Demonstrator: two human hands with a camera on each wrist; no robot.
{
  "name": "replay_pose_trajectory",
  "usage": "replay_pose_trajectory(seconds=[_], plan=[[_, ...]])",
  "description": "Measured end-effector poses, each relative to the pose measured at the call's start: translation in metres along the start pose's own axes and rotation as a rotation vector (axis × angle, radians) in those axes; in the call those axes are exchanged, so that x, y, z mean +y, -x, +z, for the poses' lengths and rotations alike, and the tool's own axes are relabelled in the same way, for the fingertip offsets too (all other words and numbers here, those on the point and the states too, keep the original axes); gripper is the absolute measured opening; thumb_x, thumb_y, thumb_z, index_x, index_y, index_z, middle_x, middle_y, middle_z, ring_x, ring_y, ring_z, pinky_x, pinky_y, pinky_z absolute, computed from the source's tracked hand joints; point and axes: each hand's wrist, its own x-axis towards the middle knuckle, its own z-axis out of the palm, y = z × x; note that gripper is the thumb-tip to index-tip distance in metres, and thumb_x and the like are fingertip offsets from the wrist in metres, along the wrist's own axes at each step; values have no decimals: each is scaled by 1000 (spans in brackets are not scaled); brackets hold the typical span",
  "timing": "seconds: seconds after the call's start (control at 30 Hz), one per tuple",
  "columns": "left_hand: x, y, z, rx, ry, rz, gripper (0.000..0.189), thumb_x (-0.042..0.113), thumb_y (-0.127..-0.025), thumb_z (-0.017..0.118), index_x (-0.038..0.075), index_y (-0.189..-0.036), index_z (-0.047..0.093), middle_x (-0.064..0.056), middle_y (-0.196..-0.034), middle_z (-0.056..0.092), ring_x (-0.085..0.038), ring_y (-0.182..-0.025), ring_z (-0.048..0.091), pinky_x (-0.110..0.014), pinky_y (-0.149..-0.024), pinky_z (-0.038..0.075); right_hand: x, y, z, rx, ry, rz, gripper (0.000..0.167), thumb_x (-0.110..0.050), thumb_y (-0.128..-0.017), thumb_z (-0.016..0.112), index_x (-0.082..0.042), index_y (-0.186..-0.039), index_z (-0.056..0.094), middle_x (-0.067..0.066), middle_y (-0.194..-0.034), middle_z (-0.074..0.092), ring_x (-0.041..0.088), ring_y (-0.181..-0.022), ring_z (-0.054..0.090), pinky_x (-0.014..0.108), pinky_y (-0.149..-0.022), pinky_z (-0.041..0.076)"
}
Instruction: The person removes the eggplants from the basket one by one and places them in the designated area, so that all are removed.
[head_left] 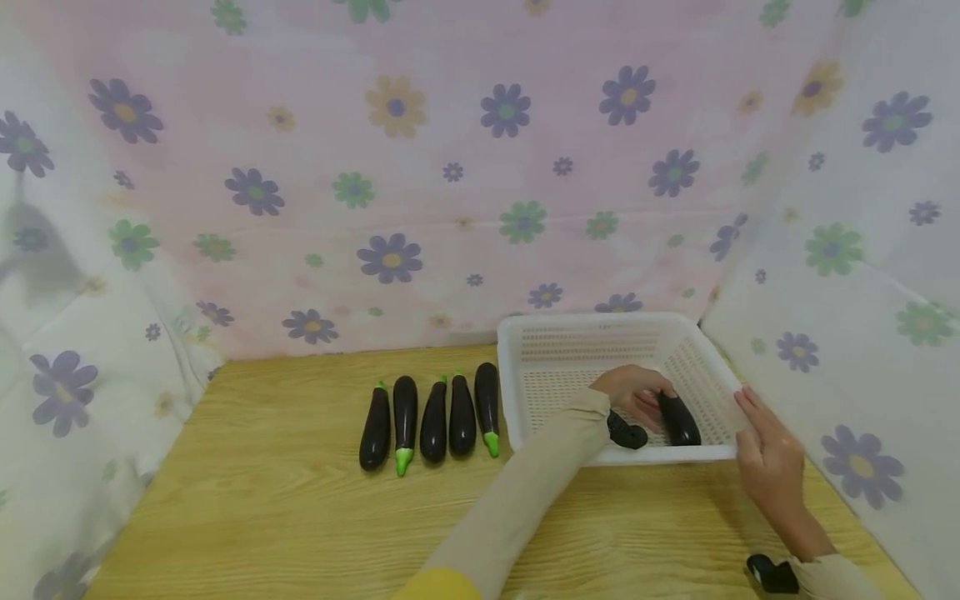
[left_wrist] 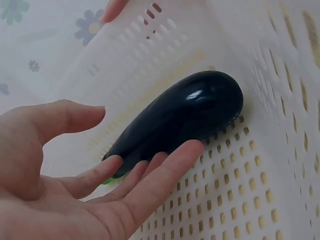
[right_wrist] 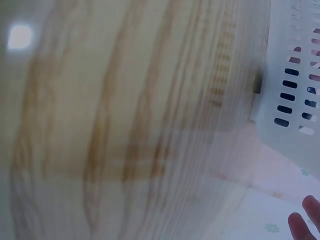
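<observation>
Inside the white plastic basket, my left hand is at a dark eggplant. In the left wrist view, this eggplant lies on the slotted floor, its green stem end by my fingers. There my left hand has its thumb raised away and its fingers extended along the eggplant's near side. My right hand rests at the basket's right rim with fairly straight fingers. Only two of its fingertips show in the right wrist view, beside the basket's outer wall.
Several eggplants lie in a row on the wooden table, left of the basket. Some have their green ends pointing back, others forward. Flower-print cloth hangs behind and on both sides, close to the basket's back and right.
</observation>
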Motion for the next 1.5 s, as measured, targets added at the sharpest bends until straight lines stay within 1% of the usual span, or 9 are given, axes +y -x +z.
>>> replay_pose_trajectory(seconds=[0.27,0.53,0.63,0.77,0.83,0.97,1.07,1.27,1.5], plan=[[-2,-7,-3,-1,125,-85,32,-3,-80,67,-8,-109,56,-33,-108,50,-51,-97,55,-55,-90,46,-5,0,7,16,-1,-22,47,1,-85,42,-4,-129,59,13,-132,54,-7,-124,35,4,-93,23],[-2,-3,9,-28,2,-114,24,2,-83,65,-2,-106,61,-34,-111,52,-50,-104,54,-55,-94,43,-7,1,8,34,20,-42,47,1,-84,43,-4,-128,60,11,-131,56,0,-124,40,3,-84,24],[-1,5,21,-14,-131,-44,23,1,-82,66,-4,-104,62,-31,-116,54,-48,-98,58,-53,-89,47,-7,4,7,32,14,-49,45,0,-86,43,-3,-128,60,12,-131,55,0,-124,39,3,-91,24],[-5,15,41,68,-387,102,9,2,-78,70,-3,-84,67,-17,-94,64,-34,-76,62,-48,-72,55,-8,6,8,41,3,-37,44,-1,-86,44,-2,-127,59,15,-131,55,7,-125,42,6,-96,25],[-7,18,48,108,-447,141,9,3,-77,71,-3,-79,66,-13,-81,62,-32,-72,60,-48,-66,56,-9,6,9,34,-3,-25,45,-2,-86,44,-3,-129,59,15,-132,54,13,-125,43,7,-97,25],[-11,21,49,154,-406,161,30,3,-78,71,3,-107,61,-11,-89,58,-36,-80,60,-49,-65,56,-11,6,11,9,0,-15,45,-3,-87,44,-4,-130,58,15,-133,54,26,-125,45,8,-97,26],[-10,20,44,136,-351,172,46,3,-79,71,10,-121,53,-10,-93,55,-35,-83,60,-50,-69,55,-10,6,12,1,14,-14,46,-3,-87,44,-5,-131,58,14,-133,54,31,-123,47,9,-99,27],[-2,26,29,78,-318,208,45,5,-80,70,11,-121,52,-9,-90,56,-32,-81,62,-47,-67,55,-7,7,11,-7,16,-8,47,-3,-87,44,-6,-132,57,13,-134,53,33,-123,47,11,-98,29],[12,43,15,5,-302,251,43,5,-82,69,13,-121,55,-6,-99,55,-29,-81,62,-51,-74,54,0,4,3,5,8,-45,49,-3,-86,40,-5,-132,56,14,-134,53,14,-127,41,11,-101,25]])
